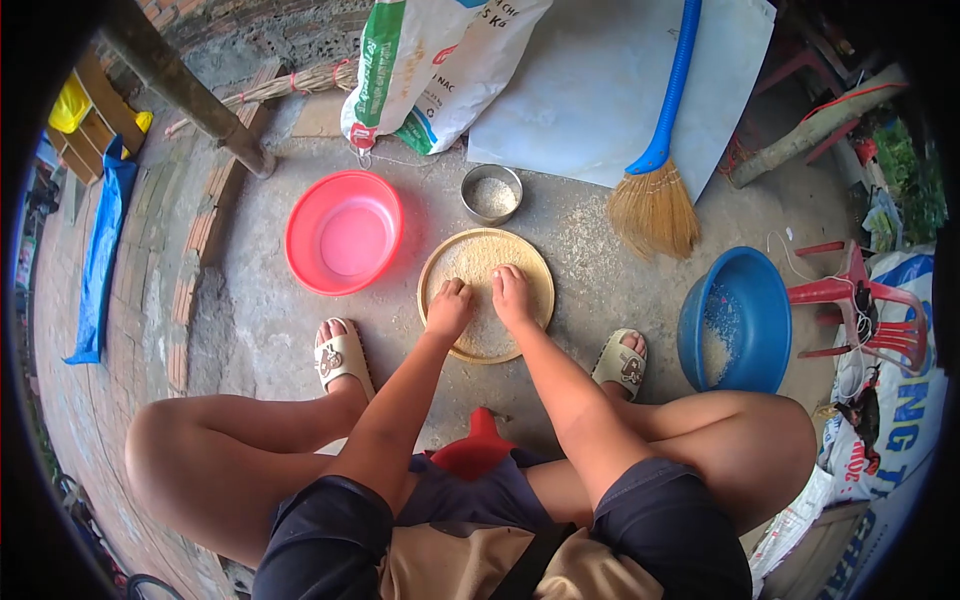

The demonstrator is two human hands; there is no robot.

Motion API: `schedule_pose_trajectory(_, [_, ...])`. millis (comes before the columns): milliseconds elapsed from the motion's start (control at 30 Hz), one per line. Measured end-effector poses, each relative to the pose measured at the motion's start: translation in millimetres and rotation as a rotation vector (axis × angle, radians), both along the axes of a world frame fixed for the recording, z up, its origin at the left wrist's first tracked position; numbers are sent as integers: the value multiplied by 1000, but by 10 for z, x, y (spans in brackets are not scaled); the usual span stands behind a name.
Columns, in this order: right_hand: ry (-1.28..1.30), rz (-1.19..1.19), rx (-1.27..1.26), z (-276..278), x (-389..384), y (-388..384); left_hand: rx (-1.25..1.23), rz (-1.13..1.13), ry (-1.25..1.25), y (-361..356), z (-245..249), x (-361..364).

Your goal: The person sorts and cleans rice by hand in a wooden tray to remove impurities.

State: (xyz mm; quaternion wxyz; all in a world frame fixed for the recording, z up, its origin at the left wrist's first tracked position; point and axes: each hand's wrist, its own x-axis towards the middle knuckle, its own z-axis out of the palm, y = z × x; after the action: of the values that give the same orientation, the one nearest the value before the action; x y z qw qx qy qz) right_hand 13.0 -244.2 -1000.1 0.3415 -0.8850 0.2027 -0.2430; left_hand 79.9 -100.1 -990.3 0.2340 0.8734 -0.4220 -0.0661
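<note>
A round tray with a pale woven rim (540, 262) lies on the concrete floor between my feet, with a layer of pale grain (482, 258) spread in it. Over its left part is my left hand (450, 308), the fingers curled in at the grain. My right hand (511, 296) rests just right of the tray's middle, its fingers also curled together. Whatever the fingertips of either hand pinch is hidden beneath them. Beyond the tray's far edge stands a small metal bowl (492, 194) with some grain inside.
A pink basin (345, 232) stands left of the tray, a blue basin (735, 320) with grain residue to the right. Farther off are a broom (655, 205), printed sacks (440, 75) and a grey sheet (580, 100). A red plastic chair (860, 305) is at far right.
</note>
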Motion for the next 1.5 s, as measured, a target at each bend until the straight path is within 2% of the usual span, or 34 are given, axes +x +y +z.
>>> schedule_pose_trajectory(33, [6,7,-7,-40,7,-16,-82,15,5,28,2,-13])
schedule_pose_trajectory(67, [54,-99,69,-69,21,-29,-90,23,9,50,-29,5])
schedule_pose_trajectory(100, [103,-204,144,-95,41,-51,-112,40,85,63,-58,38])
schedule_pose_trajectory(133, [106,-194,135,-121,74,-81,-136,57,161,67,-89,76])
schedule_pose_trajectory(200, [72,-349,555,-298,132,-149,-198,79,138,30,-97,197])
schedule_pose_trajectory(233, [81,-343,549,-318,148,-169,-221,197,262,5,-64,257])
schedule_pose_trajectory(300, [100,-443,1087,-126,225,-160,-350,416,440,-65,-49,406])
schedule_pose_trajectory(333, [108,-441,1082,-33,266,-149,-458,518,493,-120,-59,491])
schedule_pose_trajectory(367, [117,-377,1280,39,301,-132,-458,566,526,-171,66,559])
schedule_pose_trajectory(433, [83,-239,1646,98,360,-100,-508,305,779,-284,126,701])
schedule_pose_trajectory(467, [89,-239,1648,93,395,-112,-519,162,882,-361,305,704])
schedule_pose_trajectory(500, [-9,-247,1781,92,442,-130,-519,166,881,-423,479,701])
schedule_pose_trajectory(533, [-110,-255,1912,88,460,-139,-385,185,740,-477,645,686])
schedule_pose_trajectory(567, [-136,-209,1900,152,430,-161,-254,202,600,-501,716,674])
schedule_pose_trajectory(600, [-134,-202,1896,29,415,-234,-259,205,597,-483,602,688])
schedule_pose_trajectory(667, [-84,-331,1850,-176,394,-380,-224,122,180,-400,397,643])
schedule_pose_trajectory(700, [-104,-342,1813,-146,304,-407,-121,144,223,-328,454,520])
schedule_pose_trajectory(767, [-86,-383,1782,-199,183,-502,-73,131,-66,-187,88,271])
schedule_pose_trajectory(800, [-77,-423,1754,-221,184,-548,39,-29,-159,-107,-90,185])
schedule_pose_trajectory(833, [-80,-437,1728,-234,158,-582,-20,-16,-110,-44,31,24])
schedule_pose_trajectory(867, [-86,-439,1727,-210,161,-613,-75,-96,-106,15,-15,-44])
schedule_pose_trajectory(967, [-23,-462,1711,-195,66,-598,14,-169,34,63,-159,-87])
schedule_pose_trajectory(1033, [-5,-452,1696,-170,6,-558,-90,1,212,-60,-161,41])
schedule_pose_trajectory(1067, [5,-423,1669,-179,36,-566,-85,-3,206,-113,-98,92])
schedule_pose_trajectory(1133, [-1,-433,1657,-175,148,-554,-217,220,384,-299,63,282])
schedule_pose_trajectory(1167, [-36,-471,1663,-125,177,-506,-315,280,398,-390,141,329])
schedule_pose_trajectory(1200, [-67,-513,1670,-73,193,-457,-312,274,396,-483,254,382])
schedule_pose_trajectory(1267, [-108,-450,1724,-60,219,-382,-348,56,760,-619,461,433])
schedule_pose_trajectory(1333, [-247,-291,1859,-129,250,-393,-231,59,630,-725,648,421])
schedule_pose_trajectory(1367, [-256,-379,1871,-126,283,-406,-219,66,384,-725,590,446])
schedule_pose_trajectory(1467, [-262,-520,1811,-83,247,-496,-192,184,73,-650,376,433])
schedule_pose_trajectory(1500, [-246,-509,1776,-113,203,-547,-190,180,78,-625,191,405])
